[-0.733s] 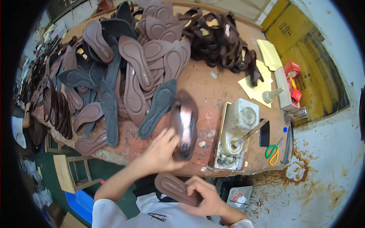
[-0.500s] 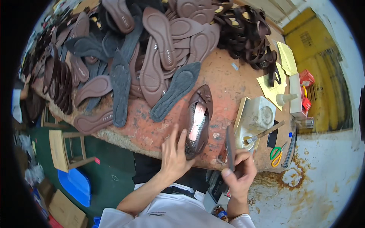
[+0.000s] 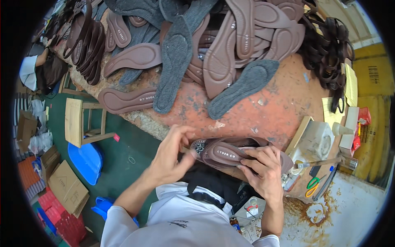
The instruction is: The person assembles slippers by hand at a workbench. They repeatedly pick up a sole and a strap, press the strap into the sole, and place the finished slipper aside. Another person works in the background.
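A brown shoe lies sideways at the bench's near edge, heel to the left, with a row of pale marks inside its heel. Over its opening is a brown padded insole, lettered in white at the heel end. My right hand pinches the insole between thumb and fingers; the toe end lies behind those fingers. My left hand is at the shoe's heel, thumb and fingers apart and slightly blurred. The thumb tip is right by the heel rim; whether it touches cannot be made out.
Brown and grey insoles are heaped across the bench, with dark strappy uppers at far right. On the right stand a whitish glue container, a brush and scissors. A wooden stool is at left.
The shoe has turned from pointing away to lying sideways. The insole in my right hand has come from beside the shoe to over its opening. My view has shifted left.
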A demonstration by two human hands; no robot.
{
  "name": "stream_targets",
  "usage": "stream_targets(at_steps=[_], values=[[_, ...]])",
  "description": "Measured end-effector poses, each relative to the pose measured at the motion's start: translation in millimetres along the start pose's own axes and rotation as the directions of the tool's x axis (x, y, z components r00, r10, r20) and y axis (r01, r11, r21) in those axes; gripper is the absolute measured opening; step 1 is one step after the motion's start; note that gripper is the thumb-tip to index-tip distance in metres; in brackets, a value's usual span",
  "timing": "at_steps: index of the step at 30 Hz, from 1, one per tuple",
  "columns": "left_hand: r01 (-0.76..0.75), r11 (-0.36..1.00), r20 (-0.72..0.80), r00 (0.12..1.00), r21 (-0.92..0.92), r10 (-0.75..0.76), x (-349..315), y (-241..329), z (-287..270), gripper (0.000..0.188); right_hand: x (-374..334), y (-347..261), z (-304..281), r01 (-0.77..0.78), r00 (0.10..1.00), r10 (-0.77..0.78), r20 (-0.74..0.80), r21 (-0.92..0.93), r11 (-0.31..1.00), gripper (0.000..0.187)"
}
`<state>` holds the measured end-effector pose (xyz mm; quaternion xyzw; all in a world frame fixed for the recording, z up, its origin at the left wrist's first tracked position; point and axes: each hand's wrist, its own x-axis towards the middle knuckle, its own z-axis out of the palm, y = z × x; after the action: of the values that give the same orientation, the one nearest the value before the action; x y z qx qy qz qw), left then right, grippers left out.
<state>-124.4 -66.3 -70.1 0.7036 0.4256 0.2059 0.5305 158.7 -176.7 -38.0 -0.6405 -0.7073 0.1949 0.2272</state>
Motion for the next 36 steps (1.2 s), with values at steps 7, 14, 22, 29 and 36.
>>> stream_targets(at_steps=[7, 14, 22, 29, 36], values=[[0.214, 0.937, -0.106, 0.962, -0.276, -0.251, -2, -17, 25, 0.017, 23, -4, 26, 0.036, 0.998, -0.040, 0.057, 0.061, 0.997, 0.025], [0.171, 0.970, -0.131, 0.972, -0.174, -0.195, 3, -15, 26, 0.022, 29, 0, 36, 0.075, 0.993, -0.078, 0.083, 0.038, 0.996, 0.022], [0.109, 0.991, -0.209, 0.974, 0.074, -0.091, 8, -10, 41, 0.035, 35, -15, 23, 0.023, 0.990, -0.010, 0.141, -0.094, 0.995, 0.026], [0.008, 0.991, -0.227, 0.974, 0.131, 0.023, 8, -15, 43, 0.038, 21, -12, 21, -0.423, 0.903, 0.412, -0.117, -0.397, 0.814, 0.068], [-0.280, 0.879, -0.055, 0.944, 0.387, 0.325, 17, -14, 39, 0.023, 23, -8, 30, -0.383, 0.916, 0.396, -0.064, -0.429, 0.818, 0.058]])
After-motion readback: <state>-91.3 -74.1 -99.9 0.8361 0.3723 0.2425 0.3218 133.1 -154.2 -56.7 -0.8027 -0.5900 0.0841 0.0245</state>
